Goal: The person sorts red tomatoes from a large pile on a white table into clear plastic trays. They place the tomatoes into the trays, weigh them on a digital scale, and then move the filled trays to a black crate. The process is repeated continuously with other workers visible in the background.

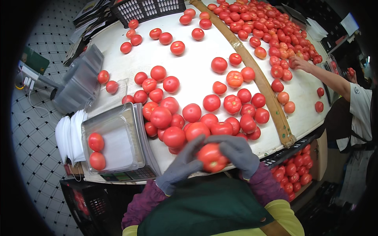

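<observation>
Between my two grey-gloved hands, near the front edge of the table, is a large red tomato. My left hand curves around its left side, and my right hand rests against its upper right. Many loose tomatoes lie just beyond my hands on the white table. To the left, a clear plastic tray stands on a digital scale. It holds a white sheet and two tomatoes at its left side.
A brown divider strip crosses the table; a large tomato heap lies beyond it. A co-worker's hand reaches in there. Stacked clear trays stand left, a black crate at the back, and a crate of tomatoes below right.
</observation>
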Available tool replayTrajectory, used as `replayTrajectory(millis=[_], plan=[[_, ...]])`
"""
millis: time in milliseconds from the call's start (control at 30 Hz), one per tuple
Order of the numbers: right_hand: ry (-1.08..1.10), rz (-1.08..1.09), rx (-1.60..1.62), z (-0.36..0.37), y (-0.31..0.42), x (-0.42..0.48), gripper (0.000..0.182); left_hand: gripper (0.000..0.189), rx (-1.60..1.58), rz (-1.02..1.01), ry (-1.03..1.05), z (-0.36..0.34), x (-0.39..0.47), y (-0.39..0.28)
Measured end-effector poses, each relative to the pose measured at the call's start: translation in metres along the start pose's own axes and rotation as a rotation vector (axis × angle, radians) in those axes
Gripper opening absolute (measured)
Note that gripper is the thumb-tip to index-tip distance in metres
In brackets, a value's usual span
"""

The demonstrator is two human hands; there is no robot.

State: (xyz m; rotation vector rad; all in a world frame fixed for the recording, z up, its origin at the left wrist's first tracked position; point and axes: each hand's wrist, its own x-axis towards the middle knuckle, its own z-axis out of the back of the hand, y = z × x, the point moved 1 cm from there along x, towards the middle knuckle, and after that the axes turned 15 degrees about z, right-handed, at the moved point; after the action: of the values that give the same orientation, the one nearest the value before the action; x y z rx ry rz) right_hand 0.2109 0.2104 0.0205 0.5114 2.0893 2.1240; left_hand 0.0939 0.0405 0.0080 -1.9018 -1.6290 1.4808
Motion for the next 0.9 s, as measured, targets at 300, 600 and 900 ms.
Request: replayTrajectory(millis=[300,600,900], plan=[[0.653,0.262,-1.337,0.054,-0.100,0.119,0.052,0.054,-0.891,0.205,-0.069,0.009,-0.042,0.017],[-0.013,-0.349,0.666,0.041,-0.060,0.118,0.065,0.060,-1.001,0.061,0.033,0.021,-0.070,0.019],[-0.058,-0.047,0.192,0.011,-0.029,0.120,0.056,0.057,-0.716,-0.205,-0.224,0.037,-0.093,0.003]])
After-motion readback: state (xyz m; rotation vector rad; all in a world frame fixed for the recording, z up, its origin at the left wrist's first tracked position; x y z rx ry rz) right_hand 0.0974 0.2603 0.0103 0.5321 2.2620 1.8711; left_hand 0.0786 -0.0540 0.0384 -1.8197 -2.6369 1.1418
